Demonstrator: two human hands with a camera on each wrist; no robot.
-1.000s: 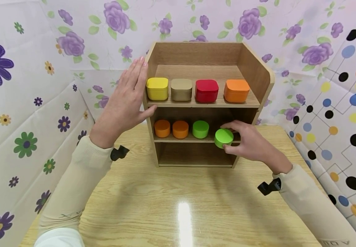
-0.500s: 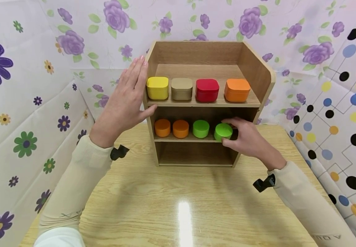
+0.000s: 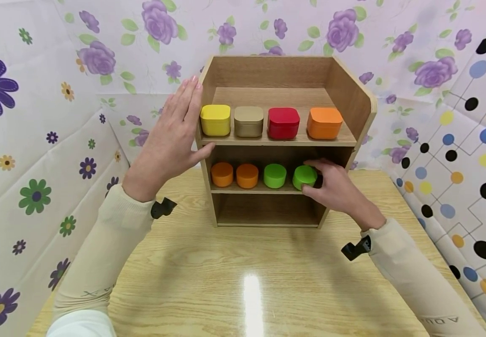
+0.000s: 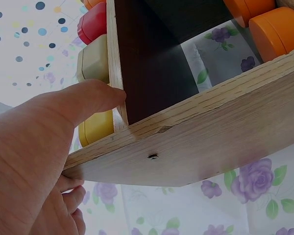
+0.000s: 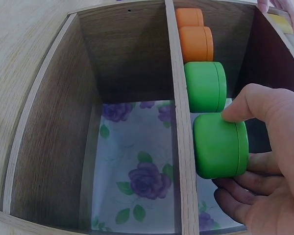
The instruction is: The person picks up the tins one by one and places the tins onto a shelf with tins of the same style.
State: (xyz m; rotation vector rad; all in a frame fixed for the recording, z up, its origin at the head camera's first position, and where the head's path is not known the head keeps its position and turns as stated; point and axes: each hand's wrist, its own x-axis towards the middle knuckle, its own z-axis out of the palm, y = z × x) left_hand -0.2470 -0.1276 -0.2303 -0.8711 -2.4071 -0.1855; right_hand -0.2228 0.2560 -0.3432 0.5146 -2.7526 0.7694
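Observation:
My right hand (image 3: pixel 331 187) pinches a round green lidded container (image 3: pixel 304 177) at the right end of the middle shelf. In the right wrist view its thumb touches the lid edge of that green container (image 5: pixel 218 147), with the fingers around the far side. A second green container (image 3: pixel 274 176) and two orange ones, one of them this orange container (image 3: pixel 247 176), line up to its left. My left hand (image 3: pixel 169 131) rests against the left side of the wooden shelf unit (image 3: pixel 264 226), fingers straight, thumb (image 4: pixel 100 98) at the front edge beside the upper board.
On the upper board stand yellow (image 3: pixel 215 120), beige (image 3: pixel 248 122), red (image 3: pixel 283 123) and orange (image 3: pixel 325 123) boxes with rounded corners. The unit stands on a light wooden table (image 3: pixel 201 276). Patterned cloth walls enclose it on the left, back and right.
My right hand has moved up and inward, bringing the green container from in front of the middle shelf back onto it, level with the row. The left hand has stayed in place.

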